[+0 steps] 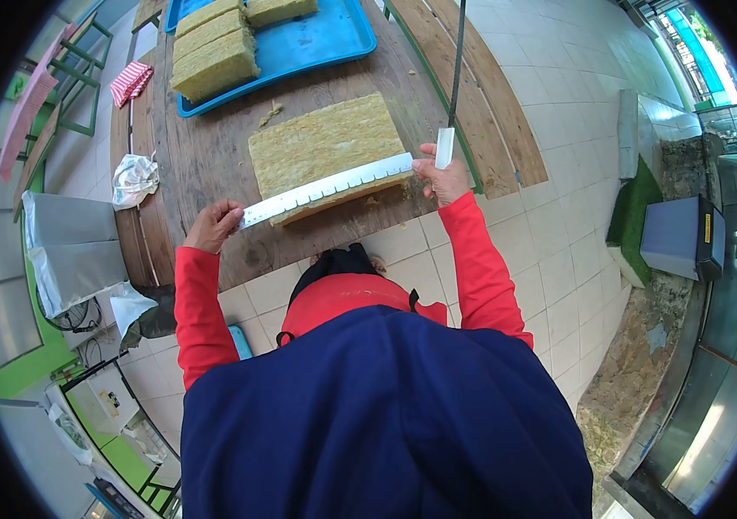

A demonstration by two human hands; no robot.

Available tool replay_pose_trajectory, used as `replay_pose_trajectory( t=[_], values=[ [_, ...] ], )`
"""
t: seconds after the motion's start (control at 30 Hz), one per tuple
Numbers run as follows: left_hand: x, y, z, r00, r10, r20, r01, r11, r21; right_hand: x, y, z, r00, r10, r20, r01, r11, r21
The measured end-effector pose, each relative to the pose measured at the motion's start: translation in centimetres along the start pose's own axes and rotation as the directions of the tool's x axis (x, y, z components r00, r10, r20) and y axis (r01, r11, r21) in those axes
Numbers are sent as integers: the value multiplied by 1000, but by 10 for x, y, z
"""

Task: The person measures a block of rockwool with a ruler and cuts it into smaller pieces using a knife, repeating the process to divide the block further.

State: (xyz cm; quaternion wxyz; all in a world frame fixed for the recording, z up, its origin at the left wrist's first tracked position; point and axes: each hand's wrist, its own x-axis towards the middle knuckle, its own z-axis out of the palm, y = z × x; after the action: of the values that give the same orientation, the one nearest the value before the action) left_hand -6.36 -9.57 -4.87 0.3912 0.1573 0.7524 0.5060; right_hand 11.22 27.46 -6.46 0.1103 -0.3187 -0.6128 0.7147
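A yellowish fibrous slab [325,147], like mineral wool, lies on the wooden table. A white notched ruler [327,189] stretches along its near edge, slightly tilted up to the right. My left hand [214,227] is closed, pinching the ruler's left end just off the slab. At the other end, my right hand [443,176] has its thumb and fingers by the ruler's tip. That hand also grips a long, thin dark-bladed tool, like a saw or knife, by its white handle [445,149]; the blade points away from me.
Behind the slab, a blue tray [316,43] holds several cut fibrous blocks [217,65]. Crumbs lie on the wooden table [213,130]. On the left are a crumpled white bag [135,182] and a pink striped cloth [131,83]. A grey bin [679,238] stands at right.
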Motion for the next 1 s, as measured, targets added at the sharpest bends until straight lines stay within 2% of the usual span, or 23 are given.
replay_pose_trajectory(
  t=[0.13, 0.2, 0.23, 0.27, 0.3, 0.33, 0.4, 0.43, 0.5, 0.57, 0.6, 0.67, 0.73, 0.8, 0.83, 0.93, 0.97, 1.0],
  values=[
    [-1, 0, 0, 1000, -10, 11, 10, 1000, 0, 0, 0, 1, 1000, -3, -10, 3, 1000, 14],
    [-1, -2, 4, 997, -13, -79, 7, 997, -74, 0, 0, 2, 1000, -10, -15, 10, 1000, 23],
    [-1, 0, 6, 997, -8, -71, 3, 997, -71, -1, 0, 2, 1000, -9, -15, 9, 1000, 26],
    [-1, 2, 9, 949, 183, -258, -116, 960, 254, -1, 0, 2, 1000, -8, -18, 8, 1000, 29],
    [-1, 7, 14, 837, 411, -361, -154, 811, 565, -2, 0, 2, 1000, -10, -30, 11, 1000, 30],
    [-4, 24, 23, 839, 415, -351, -163, 809, 565, -2, -1, 2, 1000, -2, -20, 3, 999, 38],
    [-9, 54, 50, 720, 582, -377, -90, 617, 782, -2, -2, 3, 1000, 4, -15, -4, 999, 47],
    [-6, 59, 65, 722, 583, -372, -95, 616, 782, -3, -3, 4, 1000, 5, -21, -4, 999, 47],
    [1, 66, 96, 647, 734, -207, -337, 519, 785, -5, -5, 5, 999, 18, -27, -17, 998, 57],
    [5, 73, 130, 692, 715, -101, -425, 516, 744, -4, -1, 4, 999, 1, -47, 2, 999, 50],
    [8, 74, 143, 693, 714, -98, -427, 516, 743, -4, 2, 3, 998, -18, -65, 20, 999, 44],
    [17, 75, 163, 677, 735, 35, -492, 418, 764, -7, 5, -4, 997, 16, -71, -10, 997, 79],
    [26, 76, 176, 673, 739, 42, -496, 408, 767, -17, 4, -6, 996, 49, -75, -40, 993, 115],
    [32, 76, 183, 673, 737, 55, -493, 393, 776, -38, 5, -6, 989, -87, -116, 98, 991, 93],
    [33, 76, 185, 674, 736, 57, -495, 393, 774, -48, 7, -5, 989, -85, -119, 96, 991, 93],
    [35, 75, 188, 678, 735, 11, -453, 406, 793, -75, 20, -3, 968, -214, -130, 190, 967, -171],
    [35, 74, 188, 679, 734, -11, -434, 414, 800, -80, 30, -3, 968, -213, -131, 189, 967, -171],
    [36, 74, 188, 680, 732, -33, -415, 422, 806, -83, 42, -4, 928, -343, -143, 291, 910, -295]
  ],
)
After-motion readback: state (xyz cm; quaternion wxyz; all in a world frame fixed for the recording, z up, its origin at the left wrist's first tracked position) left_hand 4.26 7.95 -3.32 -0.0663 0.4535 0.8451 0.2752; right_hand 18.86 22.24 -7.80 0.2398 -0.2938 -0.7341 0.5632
